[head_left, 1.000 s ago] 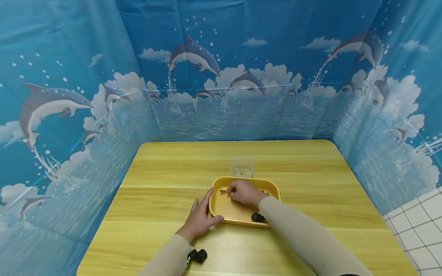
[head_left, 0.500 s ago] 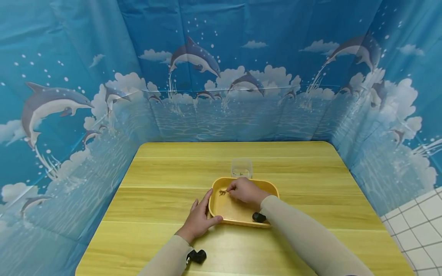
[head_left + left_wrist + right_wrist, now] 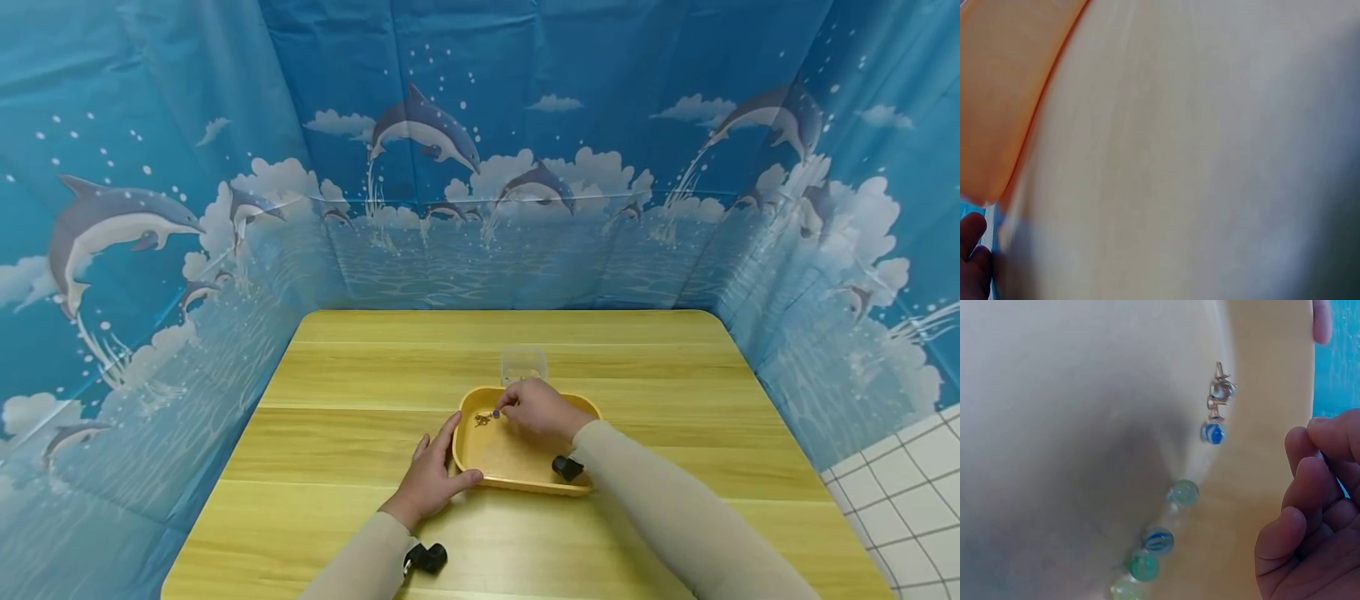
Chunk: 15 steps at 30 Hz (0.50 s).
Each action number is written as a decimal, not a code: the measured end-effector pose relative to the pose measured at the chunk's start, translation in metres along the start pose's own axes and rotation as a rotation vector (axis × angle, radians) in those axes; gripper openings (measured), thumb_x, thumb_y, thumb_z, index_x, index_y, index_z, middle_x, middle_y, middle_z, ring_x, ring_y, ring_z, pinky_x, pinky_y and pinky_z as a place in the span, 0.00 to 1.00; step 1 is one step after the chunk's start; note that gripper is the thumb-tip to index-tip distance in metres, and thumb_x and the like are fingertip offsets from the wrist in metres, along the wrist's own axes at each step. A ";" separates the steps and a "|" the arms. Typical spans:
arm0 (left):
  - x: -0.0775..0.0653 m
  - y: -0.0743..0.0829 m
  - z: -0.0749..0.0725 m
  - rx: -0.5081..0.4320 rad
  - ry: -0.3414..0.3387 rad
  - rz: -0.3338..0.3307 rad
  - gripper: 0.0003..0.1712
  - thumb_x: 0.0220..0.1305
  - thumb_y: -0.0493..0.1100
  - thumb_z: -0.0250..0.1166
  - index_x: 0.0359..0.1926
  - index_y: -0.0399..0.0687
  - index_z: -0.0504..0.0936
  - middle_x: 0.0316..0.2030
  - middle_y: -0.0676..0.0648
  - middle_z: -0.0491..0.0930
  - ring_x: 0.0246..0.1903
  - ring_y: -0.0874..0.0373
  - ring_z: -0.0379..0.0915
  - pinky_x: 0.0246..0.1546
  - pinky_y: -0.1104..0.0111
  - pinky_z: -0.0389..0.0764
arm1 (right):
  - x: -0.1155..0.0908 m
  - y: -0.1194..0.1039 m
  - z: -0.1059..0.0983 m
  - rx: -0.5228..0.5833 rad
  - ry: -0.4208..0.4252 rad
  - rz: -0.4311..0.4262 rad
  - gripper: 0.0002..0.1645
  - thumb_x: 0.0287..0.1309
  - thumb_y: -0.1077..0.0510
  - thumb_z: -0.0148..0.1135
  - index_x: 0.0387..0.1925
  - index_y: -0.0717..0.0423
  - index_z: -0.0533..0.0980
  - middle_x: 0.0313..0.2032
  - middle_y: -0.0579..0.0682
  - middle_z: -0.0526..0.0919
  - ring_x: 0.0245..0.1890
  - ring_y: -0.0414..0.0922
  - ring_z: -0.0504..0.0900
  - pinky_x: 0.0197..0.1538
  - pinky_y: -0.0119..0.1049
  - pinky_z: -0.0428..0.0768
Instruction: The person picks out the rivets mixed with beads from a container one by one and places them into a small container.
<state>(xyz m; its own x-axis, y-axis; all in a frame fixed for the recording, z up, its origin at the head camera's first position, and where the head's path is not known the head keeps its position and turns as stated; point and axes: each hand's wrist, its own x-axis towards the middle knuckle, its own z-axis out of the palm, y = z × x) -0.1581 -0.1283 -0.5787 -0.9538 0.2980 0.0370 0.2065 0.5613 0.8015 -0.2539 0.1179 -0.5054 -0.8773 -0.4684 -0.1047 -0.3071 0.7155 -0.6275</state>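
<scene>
My left hand point(image 3: 427, 483) spans the near left corner of a yellow tray point(image 3: 510, 457), straight fingers along the left rim, thumb at the front rim. In the left wrist view, part of that hand point(image 3: 974, 262) shows beside the tray. Over the tray's back left part is my right hand point(image 3: 542, 408), thumb and fingertip together. In the right wrist view the right hand point(image 3: 1322, 519) has curled fingers; I cannot tell whether something small sits in the pinch. Below lie small brass-coloured flat-headed pins point(image 3: 1217, 412), a blue-and-white marble point(image 3: 1214, 433) and a green marble point(image 3: 1144, 567).
A small clear plastic box point(image 3: 523, 358) with a few small bits in it stands just behind the tray. Everything rests on a yellow wood-grain table point(image 3: 360, 358). A dolphin-print curtain point(image 3: 465, 258) hangs along the back and sides.
My right hand has shifted slightly right and back from the pins, and a blue marble now shows beside its fingertips. The left hand stays on the tray corner.
</scene>
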 end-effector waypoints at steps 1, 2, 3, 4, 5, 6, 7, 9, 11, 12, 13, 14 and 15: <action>0.000 0.000 0.000 -0.001 0.001 0.001 0.59 0.64 0.64 0.74 0.86 0.62 0.48 0.78 0.44 0.68 0.77 0.40 0.63 0.82 0.37 0.37 | 0.000 0.000 -0.001 -0.011 0.008 -0.001 0.08 0.71 0.59 0.66 0.44 0.54 0.89 0.41 0.44 0.90 0.36 0.39 0.80 0.42 0.35 0.82; 0.000 0.000 0.000 -0.001 0.002 0.004 0.59 0.64 0.63 0.74 0.86 0.62 0.48 0.78 0.44 0.67 0.77 0.40 0.63 0.82 0.37 0.38 | 0.000 -0.001 -0.002 -0.019 0.013 0.002 0.08 0.71 0.59 0.67 0.44 0.53 0.89 0.41 0.44 0.90 0.35 0.38 0.80 0.41 0.35 0.82; 0.000 0.001 0.000 -0.002 0.002 0.006 0.59 0.64 0.63 0.74 0.86 0.62 0.48 0.78 0.44 0.67 0.77 0.41 0.64 0.82 0.37 0.37 | 0.000 -0.001 -0.003 -0.026 0.016 0.004 0.08 0.70 0.59 0.67 0.44 0.54 0.89 0.40 0.44 0.90 0.35 0.38 0.80 0.40 0.34 0.82; 0.000 0.001 0.000 0.000 0.003 0.007 0.59 0.64 0.62 0.74 0.86 0.62 0.48 0.78 0.44 0.66 0.77 0.41 0.64 0.82 0.37 0.37 | 0.000 -0.001 -0.004 -0.030 0.015 0.010 0.08 0.71 0.59 0.67 0.45 0.53 0.89 0.40 0.44 0.90 0.34 0.38 0.80 0.38 0.34 0.82; 0.000 0.001 0.000 0.002 0.004 0.008 0.59 0.64 0.62 0.74 0.86 0.62 0.48 0.79 0.44 0.66 0.77 0.41 0.64 0.82 0.37 0.38 | 0.001 -0.001 -0.006 -0.030 0.013 0.014 0.08 0.71 0.59 0.66 0.45 0.53 0.89 0.40 0.44 0.90 0.33 0.39 0.79 0.37 0.33 0.81; 0.000 0.001 0.000 0.000 0.005 0.007 0.59 0.64 0.61 0.74 0.86 0.62 0.49 0.79 0.45 0.66 0.77 0.41 0.63 0.82 0.37 0.38 | 0.000 -0.001 -0.007 -0.030 0.012 0.015 0.08 0.71 0.59 0.66 0.45 0.53 0.89 0.40 0.44 0.90 0.32 0.39 0.79 0.37 0.33 0.81; -0.001 0.002 0.000 0.001 0.006 0.006 0.59 0.64 0.62 0.74 0.86 0.62 0.49 0.79 0.45 0.66 0.77 0.40 0.63 0.82 0.37 0.38 | 0.000 -0.001 -0.008 -0.032 0.010 0.014 0.09 0.71 0.59 0.66 0.46 0.53 0.89 0.41 0.45 0.90 0.32 0.38 0.79 0.37 0.33 0.81; -0.001 0.002 0.000 0.004 0.007 0.001 0.59 0.64 0.62 0.74 0.86 0.62 0.49 0.79 0.45 0.66 0.77 0.40 0.62 0.82 0.37 0.38 | 0.000 -0.001 -0.011 -0.024 -0.001 0.013 0.10 0.72 0.59 0.65 0.47 0.55 0.88 0.42 0.46 0.91 0.30 0.38 0.79 0.35 0.33 0.81; -0.001 0.003 -0.001 0.008 0.008 -0.004 0.59 0.63 0.63 0.74 0.86 0.62 0.49 0.79 0.46 0.66 0.78 0.39 0.61 0.82 0.38 0.38 | 0.000 -0.002 -0.015 -0.005 -0.012 0.017 0.11 0.72 0.59 0.64 0.49 0.56 0.88 0.43 0.48 0.91 0.28 0.39 0.79 0.34 0.34 0.81; -0.002 0.003 -0.001 0.008 0.009 -0.008 0.59 0.63 0.64 0.74 0.85 0.62 0.50 0.79 0.46 0.65 0.78 0.38 0.60 0.83 0.38 0.38 | 0.000 -0.002 -0.017 0.001 -0.013 0.019 0.12 0.73 0.59 0.63 0.50 0.56 0.88 0.44 0.48 0.91 0.28 0.39 0.79 0.34 0.34 0.81; -0.002 0.003 -0.001 0.011 0.010 -0.011 0.60 0.63 0.65 0.74 0.85 0.63 0.50 0.79 0.46 0.65 0.79 0.37 0.58 0.82 0.38 0.39 | -0.001 -0.002 -0.019 0.014 -0.013 0.024 0.12 0.73 0.59 0.63 0.51 0.56 0.87 0.45 0.48 0.91 0.28 0.40 0.80 0.34 0.34 0.82; -0.001 0.003 -0.001 0.010 0.012 -0.015 0.60 0.62 0.65 0.74 0.85 0.63 0.50 0.79 0.46 0.65 0.79 0.35 0.56 0.82 0.37 0.39 | -0.001 -0.002 -0.021 0.029 -0.014 0.031 0.12 0.73 0.59 0.63 0.51 0.56 0.87 0.46 0.49 0.91 0.29 0.41 0.80 0.35 0.35 0.82; -0.001 0.002 -0.001 0.010 0.012 -0.018 0.60 0.62 0.65 0.74 0.85 0.64 0.50 0.79 0.46 0.65 0.80 0.34 0.54 0.82 0.37 0.40 | -0.001 -0.002 -0.024 0.037 -0.011 0.038 0.13 0.74 0.58 0.63 0.52 0.56 0.87 0.47 0.49 0.90 0.29 0.41 0.81 0.36 0.35 0.83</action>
<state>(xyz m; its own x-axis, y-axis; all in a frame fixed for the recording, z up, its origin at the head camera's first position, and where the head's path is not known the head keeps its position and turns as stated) -0.1566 -0.1282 -0.5763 -0.9600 0.2785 0.0296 0.1912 0.5742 0.7961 -0.2607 0.1292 -0.4855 -0.8837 -0.4475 -0.1375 -0.2598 0.7131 -0.6512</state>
